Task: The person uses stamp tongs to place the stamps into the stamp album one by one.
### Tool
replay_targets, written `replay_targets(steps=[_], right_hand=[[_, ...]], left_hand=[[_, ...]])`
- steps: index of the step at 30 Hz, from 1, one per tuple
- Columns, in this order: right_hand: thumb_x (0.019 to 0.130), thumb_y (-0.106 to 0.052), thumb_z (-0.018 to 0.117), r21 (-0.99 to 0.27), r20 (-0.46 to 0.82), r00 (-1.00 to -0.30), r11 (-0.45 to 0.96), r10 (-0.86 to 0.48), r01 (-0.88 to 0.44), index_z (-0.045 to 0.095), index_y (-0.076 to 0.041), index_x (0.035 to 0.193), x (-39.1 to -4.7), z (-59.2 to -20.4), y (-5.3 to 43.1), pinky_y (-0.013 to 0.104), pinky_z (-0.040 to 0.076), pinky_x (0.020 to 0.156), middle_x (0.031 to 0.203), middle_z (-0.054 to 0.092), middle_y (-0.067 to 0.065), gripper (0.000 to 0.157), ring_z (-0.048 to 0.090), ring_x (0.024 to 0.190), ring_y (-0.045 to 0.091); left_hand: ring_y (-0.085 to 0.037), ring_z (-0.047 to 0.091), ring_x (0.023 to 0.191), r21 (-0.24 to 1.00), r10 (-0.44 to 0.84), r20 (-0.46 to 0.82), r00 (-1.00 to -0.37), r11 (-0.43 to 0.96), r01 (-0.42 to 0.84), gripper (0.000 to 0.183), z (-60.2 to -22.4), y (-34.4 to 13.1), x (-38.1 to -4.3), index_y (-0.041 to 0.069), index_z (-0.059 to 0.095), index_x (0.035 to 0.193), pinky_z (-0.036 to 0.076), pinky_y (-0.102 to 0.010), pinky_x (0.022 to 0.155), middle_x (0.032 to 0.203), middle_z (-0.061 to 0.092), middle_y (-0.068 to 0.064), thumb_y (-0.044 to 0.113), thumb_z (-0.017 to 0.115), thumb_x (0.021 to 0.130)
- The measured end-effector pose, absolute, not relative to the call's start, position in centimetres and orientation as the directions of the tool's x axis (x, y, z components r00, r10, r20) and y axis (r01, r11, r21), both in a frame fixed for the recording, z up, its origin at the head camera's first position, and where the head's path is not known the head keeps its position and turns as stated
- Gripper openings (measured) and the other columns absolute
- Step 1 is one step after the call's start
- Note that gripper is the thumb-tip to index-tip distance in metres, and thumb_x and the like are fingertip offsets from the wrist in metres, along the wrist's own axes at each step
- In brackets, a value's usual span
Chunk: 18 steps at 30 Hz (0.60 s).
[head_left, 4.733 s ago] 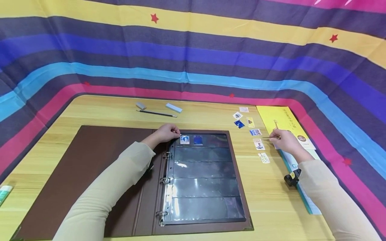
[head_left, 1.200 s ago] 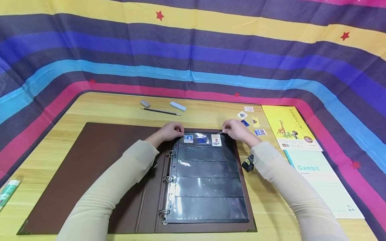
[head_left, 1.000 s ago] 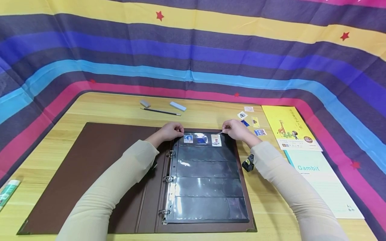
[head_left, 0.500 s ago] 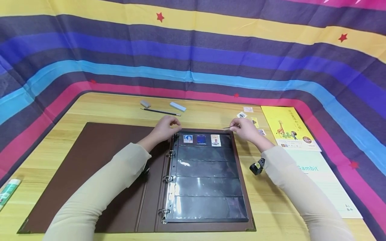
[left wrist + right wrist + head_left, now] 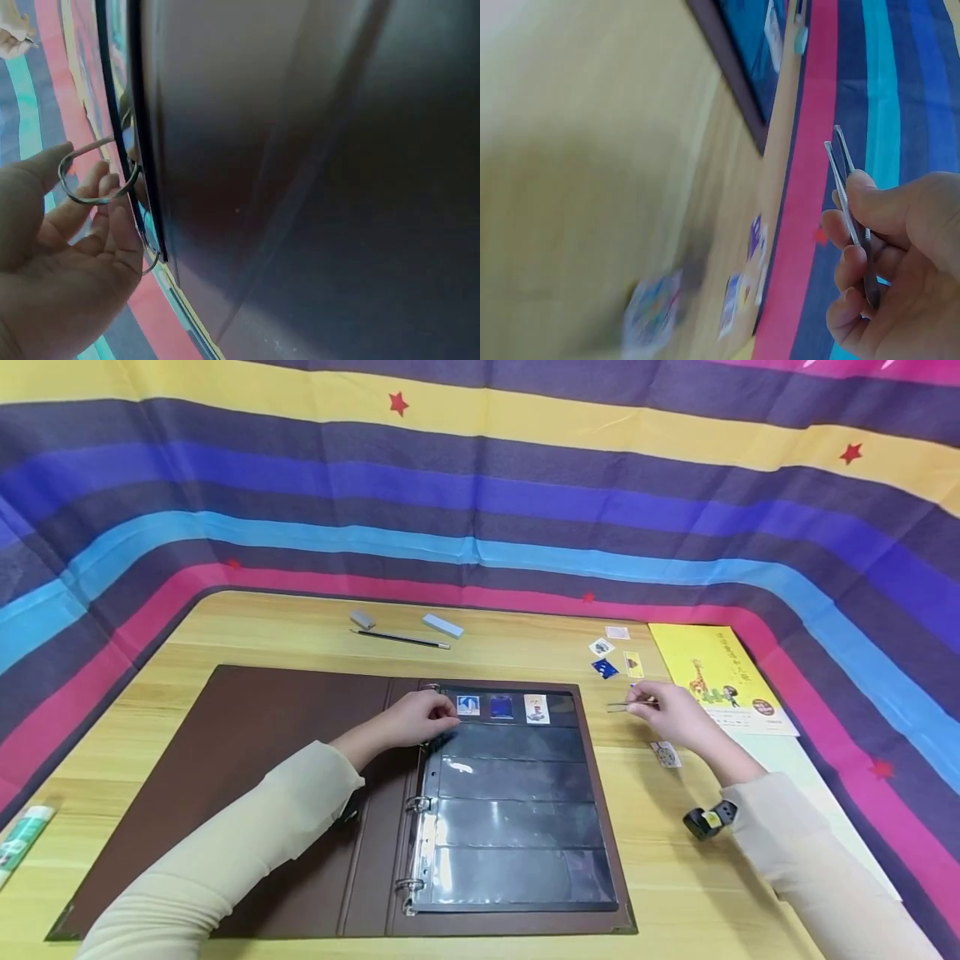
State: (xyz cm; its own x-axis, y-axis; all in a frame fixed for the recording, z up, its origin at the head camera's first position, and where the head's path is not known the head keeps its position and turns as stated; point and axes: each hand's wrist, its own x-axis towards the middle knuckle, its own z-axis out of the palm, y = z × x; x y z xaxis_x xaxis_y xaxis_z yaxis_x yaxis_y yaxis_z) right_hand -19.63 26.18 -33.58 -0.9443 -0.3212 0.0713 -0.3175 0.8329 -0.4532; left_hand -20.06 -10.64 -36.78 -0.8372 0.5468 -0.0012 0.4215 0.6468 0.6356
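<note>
My right hand (image 5: 663, 710) pinches metal tweezers (image 5: 844, 199) over the wood to the right of the album; their tips are apart with nothing between them. Close to that hand lies a pale stamp (image 5: 666, 754). The brown ring album (image 5: 300, 760) is open. On its black pocket page (image 5: 517, 822), the top strip holds a blue-and-white stamp (image 5: 468, 705), a dark blue stamp (image 5: 501, 707) and a white stamp with a figure (image 5: 537, 709). Loosely bent and holding nothing, my left hand (image 5: 420, 718) hovers by the page's upper left edge, near a binder ring (image 5: 97, 199).
Several loose stamps, among them a dark blue one (image 5: 604, 668), lie at the back right. Beside them are a yellow booklet (image 5: 720, 677) and a pale notebook (image 5: 810, 793). Behind the album lie a pencil (image 5: 401, 638) and a white block (image 5: 442, 626). A glue stick (image 5: 22, 843) lies far left.
The figure stamp went from the table into the top strip, carried by tweezers in my right hand. That hand then withdrew rightward. My left hand left the page's top corner and came nearer.
</note>
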Motion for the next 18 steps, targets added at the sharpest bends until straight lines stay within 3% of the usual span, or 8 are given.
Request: replay_targets(steps=[18], right_hand=[[0.075,-0.008,0.058,-0.271,-0.001,-0.966,0.930,-0.259,-0.249,0.056,-0.005,0.074,-15.8,-34.9,33.5,0.040,0.037,0.059,0.072,0.056,0.007,0.004,0.051,0.068,0.024]], left_hand=[[-0.012,0.045,0.065,0.606,0.509,-0.061,-0.859,0.703,0.373,0.007,-37.2,-10.2,-20.2,0.011,0.058,0.077,0.038,-0.025,0.060,0.072,0.051,0.003,0.017,0.054,0.079]])
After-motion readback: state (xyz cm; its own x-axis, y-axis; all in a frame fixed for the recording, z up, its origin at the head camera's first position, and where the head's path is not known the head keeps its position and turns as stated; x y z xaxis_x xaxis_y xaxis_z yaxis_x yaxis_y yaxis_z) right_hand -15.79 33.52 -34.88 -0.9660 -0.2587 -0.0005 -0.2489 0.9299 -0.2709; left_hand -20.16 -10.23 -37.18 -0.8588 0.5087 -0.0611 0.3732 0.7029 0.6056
